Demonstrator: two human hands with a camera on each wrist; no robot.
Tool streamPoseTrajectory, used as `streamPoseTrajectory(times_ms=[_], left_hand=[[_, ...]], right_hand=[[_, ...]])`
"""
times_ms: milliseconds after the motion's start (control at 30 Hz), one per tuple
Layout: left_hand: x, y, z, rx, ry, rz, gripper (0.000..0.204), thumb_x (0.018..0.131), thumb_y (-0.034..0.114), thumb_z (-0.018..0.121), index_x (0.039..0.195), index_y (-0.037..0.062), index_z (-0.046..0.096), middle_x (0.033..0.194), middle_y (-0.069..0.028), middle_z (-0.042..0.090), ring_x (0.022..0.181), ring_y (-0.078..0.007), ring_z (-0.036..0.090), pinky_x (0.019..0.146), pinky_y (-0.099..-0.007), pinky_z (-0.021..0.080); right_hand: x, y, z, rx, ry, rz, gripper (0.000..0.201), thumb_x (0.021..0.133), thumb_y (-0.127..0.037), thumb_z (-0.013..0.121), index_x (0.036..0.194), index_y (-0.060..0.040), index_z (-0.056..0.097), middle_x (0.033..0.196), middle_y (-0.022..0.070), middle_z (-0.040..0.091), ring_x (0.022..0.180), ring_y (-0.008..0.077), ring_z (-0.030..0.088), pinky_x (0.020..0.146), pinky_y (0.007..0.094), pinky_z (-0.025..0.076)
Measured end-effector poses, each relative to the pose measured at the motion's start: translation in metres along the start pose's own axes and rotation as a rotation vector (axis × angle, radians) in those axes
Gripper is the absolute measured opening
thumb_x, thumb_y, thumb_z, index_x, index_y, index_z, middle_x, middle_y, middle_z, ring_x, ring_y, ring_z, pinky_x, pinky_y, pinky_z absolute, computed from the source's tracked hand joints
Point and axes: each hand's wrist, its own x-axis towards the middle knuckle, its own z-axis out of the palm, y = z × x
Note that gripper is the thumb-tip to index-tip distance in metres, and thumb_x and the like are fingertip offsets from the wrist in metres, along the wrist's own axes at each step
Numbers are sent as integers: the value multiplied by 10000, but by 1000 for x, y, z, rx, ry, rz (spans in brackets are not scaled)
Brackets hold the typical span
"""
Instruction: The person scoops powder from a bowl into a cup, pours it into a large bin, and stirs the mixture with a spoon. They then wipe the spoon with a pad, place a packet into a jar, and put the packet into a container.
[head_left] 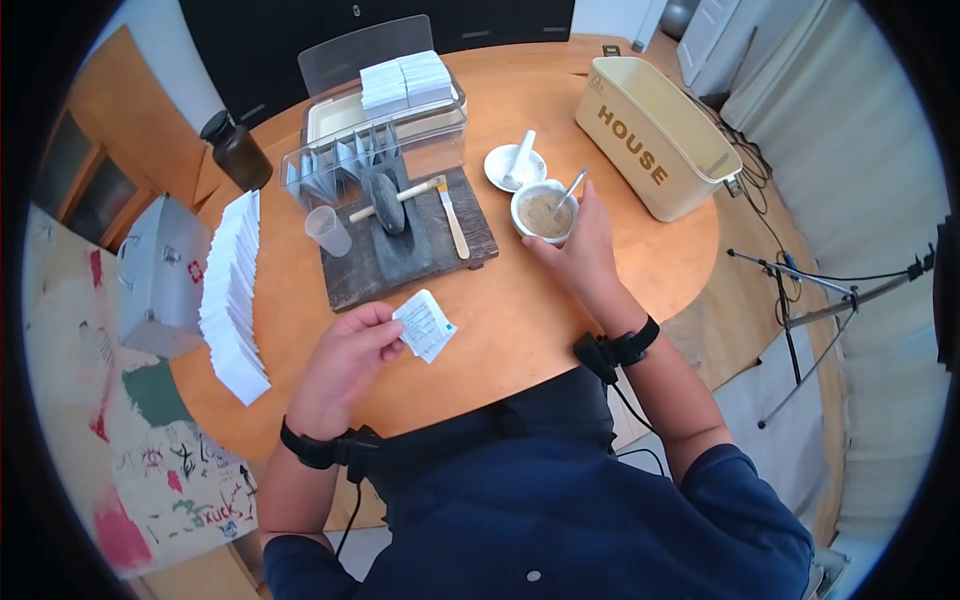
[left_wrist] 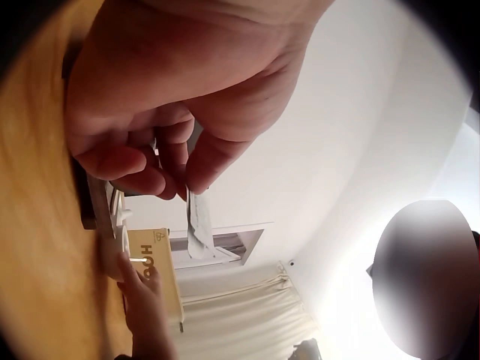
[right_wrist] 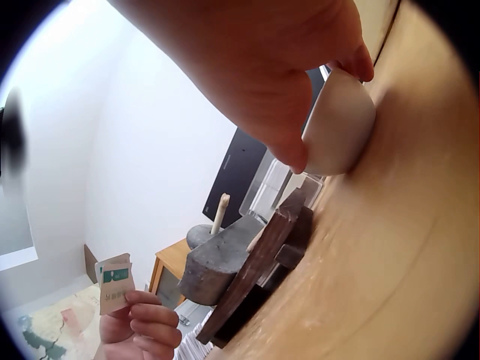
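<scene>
My left hand [head_left: 350, 350] pinches a small printed paper packet [head_left: 424, 326] between thumb and fingertips over the near table edge. In the right wrist view the packet [right_wrist: 115, 285] stands upright and shows a green band. With thumb and fingers on opposite sides, my right hand [head_left: 583, 250] grips a white mortar [head_left: 520, 222] on the table. Light brown powder [head_left: 545, 215] fills part of it, and a metal spoon [head_left: 573, 186] leans in the powder. Just behind, a white pestle [head_left: 521, 156] rests in a shallow white dish [head_left: 496, 172].
A dark wooden board [head_left: 350, 283] carries a grey stone roller [head_left: 386, 205], a brush [head_left: 453, 222] and a plastic cup [head_left: 327, 231]. Folded white papers [head_left: 232, 300] line the left. A cream HOUSE bin [head_left: 650, 140], clear box [head_left: 437, 150] and brown jar [head_left: 240, 155] stand behind.
</scene>
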Motion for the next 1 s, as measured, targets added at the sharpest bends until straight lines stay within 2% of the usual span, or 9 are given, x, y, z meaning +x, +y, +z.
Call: streamPoseTrajectory(times_ms=[67, 167, 233, 367, 567, 733, 833, 867, 1000], left_hand=[[11, -1, -6, -12, -54, -5, 84, 952, 68, 638, 1026, 32, 657, 931, -25, 666, 793, -91, 579, 704, -223, 445], [18, -5, -17, -54, -89, 11, 87, 948, 63, 638, 1025, 27, 656, 944, -34, 669, 799, -90, 577, 705, -225, 447], [19, -9, -25, -51, -116, -10, 87, 945, 60, 639, 1024, 25, 655, 944, -37, 669, 799, -89, 576, 707, -225, 448], [14, -10, -26, -35, -108, -18, 94, 936, 46, 642, 1024, 16, 656, 946, -43, 669, 796, -87, 571, 715, -222, 448], [11, -10, -23, -31, -109, -16, 90, 930, 39, 644, 1015, 9, 652, 936, -41, 664, 778, -78, 552, 710, -218, 445], [12, -11, -26, -10, -98, -12, 83, 932, 48, 646, 1005, 9, 650, 900, -26, 647, 765, -71, 536, 703, -212, 439], [14, -11, -24, 36, -78, -19, 83, 934, 60, 652, 1000, 9, 651, 873, -12, 630, 754, -64, 523, 693, -208, 429], [14, -10, -23, 59, -74, -16, 85, 934, 68, 658, 997, 11, 651, 859, -3, 620, 747, -60, 515, 686, -205, 422], [10, -4, -13, 153, -18, -25, 98, 931, 97, 681, 982, 19, 652, 835, 27, 598, 725, -41, 489, 664, -196, 388]], right_hand=[[3, -1, 2, -40, -5, 41, 1136, 715, -312, 891, 1474, 148, 183, 1283, 315, 495, 1222, 437, 484, 1019, 462, 440], [3, -3, 5, -38, -46, 68, 1149, 705, -365, 896, 1472, 156, 217, 1376, 333, 455, 1287, 430, 475, 1068, 457, 421], [4, -2, 13, -78, 35, -64, 1138, 713, -322, 889, 1478, 138, 183, 1275, 306, 487, 1176, 419, 503, 1011, 447, 445], [8, -6, 15, -61, -14, 91, 1144, 695, -345, 895, 1478, 137, 213, 1361, 311, 464, 1266, 419, 475, 1076, 453, 406], [-1, 5, 11, -32, -9, 2, 1111, 704, -308, 865, 1483, 113, 195, 1338, 279, 449, 1243, 409, 480, 1063, 443, 406], [-38, -1, -3, 30, -97, -100, 1134, 703, -297, 855, 1497, 110, 155, 1357, 271, 429, 1262, 410, 468, 1083, 450, 387], [-61, -11, -10, 66, -150, -168, 1177, 690, -295, 866, 1508, 101, 118, 1364, 270, 429, 1261, 403, 474, 1086, 454, 383], [-67, -18, -11, 125, -163, -206, 1190, 654, -287, 876, 1480, 155, 142, 1324, 313, 442, 1223, 452, 476, 1063, 474, 398], [-86, -39, -2, 177, -204, -279, 1195, 650, -282, 884, 1487, 143, 145, 1320, 311, 443, 1210, 450, 484, 1059, 475, 400]])
